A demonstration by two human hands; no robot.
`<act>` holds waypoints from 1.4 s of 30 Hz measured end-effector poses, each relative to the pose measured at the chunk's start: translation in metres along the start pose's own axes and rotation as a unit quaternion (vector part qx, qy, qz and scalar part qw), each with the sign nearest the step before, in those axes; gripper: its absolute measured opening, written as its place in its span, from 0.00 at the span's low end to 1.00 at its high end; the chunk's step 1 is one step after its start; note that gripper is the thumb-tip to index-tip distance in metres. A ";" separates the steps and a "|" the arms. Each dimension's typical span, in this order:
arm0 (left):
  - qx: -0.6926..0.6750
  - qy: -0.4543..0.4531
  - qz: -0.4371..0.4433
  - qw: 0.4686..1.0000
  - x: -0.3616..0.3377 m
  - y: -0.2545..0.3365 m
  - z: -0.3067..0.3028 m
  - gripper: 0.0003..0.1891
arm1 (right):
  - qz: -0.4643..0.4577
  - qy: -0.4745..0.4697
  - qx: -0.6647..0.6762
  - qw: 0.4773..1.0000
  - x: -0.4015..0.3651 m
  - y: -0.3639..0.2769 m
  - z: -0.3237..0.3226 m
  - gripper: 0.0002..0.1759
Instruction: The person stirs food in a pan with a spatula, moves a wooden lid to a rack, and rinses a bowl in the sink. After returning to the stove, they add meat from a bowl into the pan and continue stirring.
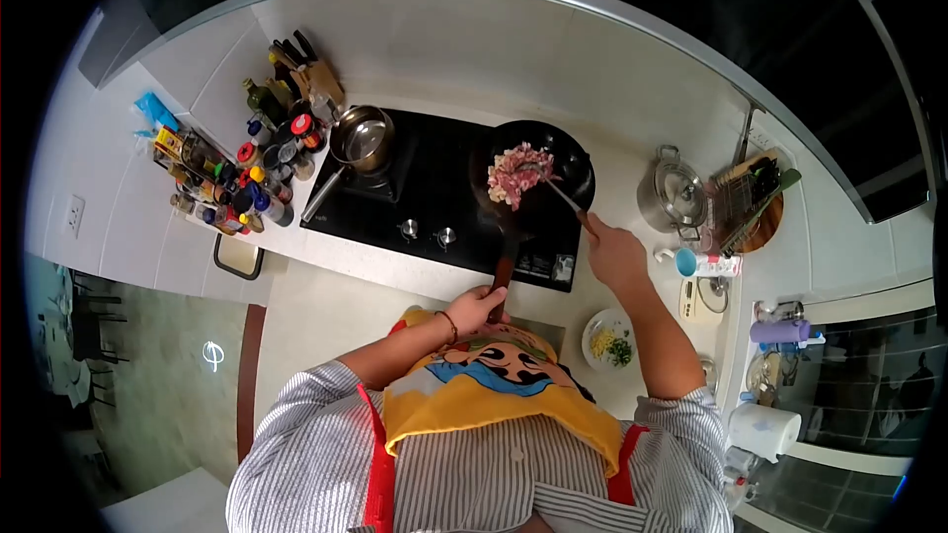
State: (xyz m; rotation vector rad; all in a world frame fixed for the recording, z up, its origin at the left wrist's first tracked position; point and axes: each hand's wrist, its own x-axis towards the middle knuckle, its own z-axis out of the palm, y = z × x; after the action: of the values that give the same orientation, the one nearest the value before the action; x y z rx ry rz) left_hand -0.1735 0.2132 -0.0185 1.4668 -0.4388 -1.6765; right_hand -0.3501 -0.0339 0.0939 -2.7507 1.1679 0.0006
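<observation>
My left hand is closed round the wooden handle of a black wok, which sits on the right side of the cooktop. Chopped pinkish meat lies in a heap inside the wok. In my right hand I grip the wooden handle of a spatula; its metal end reaches into the meat, which partly hides it. Below my right forearm, a white plate holds chopped yellow and green pieces.
A steel saucepan stands on the left of the black cooktop. Bottles and jars crowd the left counter beside a knife block. To the right are a lidded steel pot, a blue-and-white cup and a utensil rack.
</observation>
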 end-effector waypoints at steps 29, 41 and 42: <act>0.094 -0.090 0.030 0.991 0.005 0.006 -0.046 0.28 | 0.015 0.019 0.019 1.000 -0.015 -0.068 -0.026 0.24; 0.094 -0.057 0.015 0.994 -0.018 0.019 -0.040 0.26 | 0.035 0.020 0.063 0.997 0.002 -0.051 -0.013 0.21; 0.094 -0.059 0.023 0.994 -0.009 0.010 -0.042 0.26 | 0.055 0.034 0.089 0.994 0.005 -0.047 -0.005 0.21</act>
State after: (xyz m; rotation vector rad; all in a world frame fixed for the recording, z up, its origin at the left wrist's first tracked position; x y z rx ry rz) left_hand -0.1306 0.2254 -0.0157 1.4831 -0.7067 -1.7294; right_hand -0.3137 -0.0061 0.1049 -2.5473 1.2699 -0.1773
